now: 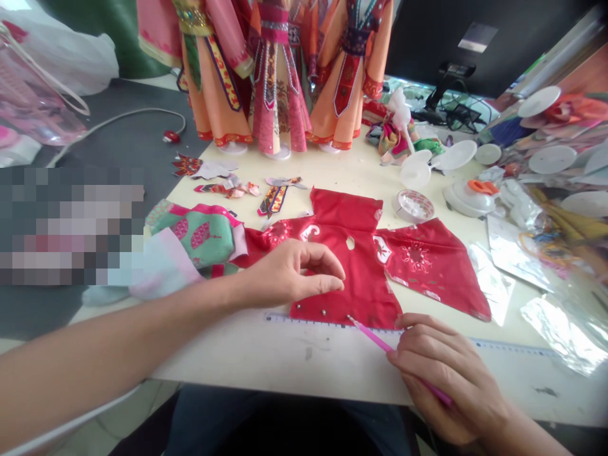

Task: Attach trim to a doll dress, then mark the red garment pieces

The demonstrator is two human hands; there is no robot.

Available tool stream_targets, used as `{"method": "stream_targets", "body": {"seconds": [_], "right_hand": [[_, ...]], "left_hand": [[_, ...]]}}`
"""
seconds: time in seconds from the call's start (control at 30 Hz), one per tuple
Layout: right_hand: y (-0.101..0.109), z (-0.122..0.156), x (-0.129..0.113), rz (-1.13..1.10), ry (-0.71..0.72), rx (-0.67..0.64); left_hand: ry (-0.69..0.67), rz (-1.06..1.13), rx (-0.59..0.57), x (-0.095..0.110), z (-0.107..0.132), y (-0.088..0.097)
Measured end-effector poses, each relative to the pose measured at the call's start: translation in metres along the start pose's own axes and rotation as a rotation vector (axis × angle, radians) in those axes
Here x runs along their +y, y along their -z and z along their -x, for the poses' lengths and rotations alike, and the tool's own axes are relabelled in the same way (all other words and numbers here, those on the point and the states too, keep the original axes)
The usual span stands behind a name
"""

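Note:
My right hand (441, 367) is closed around a slim pink pen-shaped tool (375, 339). The tool's thin pale tip touches or nearly touches the lower edge of a red satin garment piece (351, 253), where a few small round beads (323, 311) sit in a row. My left hand (299, 269) hovers over the same cloth, thumb and fingertips brought together in a pinch; anything between them is too small to make out. The red piece lies flat, with a small neck hole and pale embroidered motifs. Along its lower edge runs a clear ruler (513, 348), partly beneath it.
Several dolls' robes (280, 82) stand at the back. A round tape roll (414, 206) holds small pale bits. Green patterned cloth (204, 237) lies at left, fabric scraps (228, 187) behind it. Plastic wrappers (565, 329) and white stands (553, 158) crowd the right, near a monitor (475, 44).

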State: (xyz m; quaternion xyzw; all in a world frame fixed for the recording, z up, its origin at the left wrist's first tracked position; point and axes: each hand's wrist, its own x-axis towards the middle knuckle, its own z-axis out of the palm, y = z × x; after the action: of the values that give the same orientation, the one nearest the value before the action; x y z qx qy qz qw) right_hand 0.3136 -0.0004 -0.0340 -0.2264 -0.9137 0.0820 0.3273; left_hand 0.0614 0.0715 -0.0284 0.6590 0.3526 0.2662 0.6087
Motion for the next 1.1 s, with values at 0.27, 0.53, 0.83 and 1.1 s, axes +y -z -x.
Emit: {"method": "stream_targets", "body": {"seconds": [0.27,0.53,0.83,1.1], "right_hand": [[0.0,0.001,-0.001,-0.011,-0.025,-0.007],[-0.001,0.004,0.0,-0.04,-0.028,-0.01],[-0.001,0.002,0.0,-0.045,-0.025,-0.002],[0.004,0.0,-0.002,-0.056,-0.077,0.068]], "left_hand": [[-0.078,-0.158,-0.144,-0.002,0.004,-0.004],[-0.389,-0.426,-0.302,-0.006,0.008,-0.014],[-0.526,-0.538,-0.338,-0.001,0.011,-0.018],[-0.539,-0.632,-0.375,0.003,0.011,-0.021]]}}
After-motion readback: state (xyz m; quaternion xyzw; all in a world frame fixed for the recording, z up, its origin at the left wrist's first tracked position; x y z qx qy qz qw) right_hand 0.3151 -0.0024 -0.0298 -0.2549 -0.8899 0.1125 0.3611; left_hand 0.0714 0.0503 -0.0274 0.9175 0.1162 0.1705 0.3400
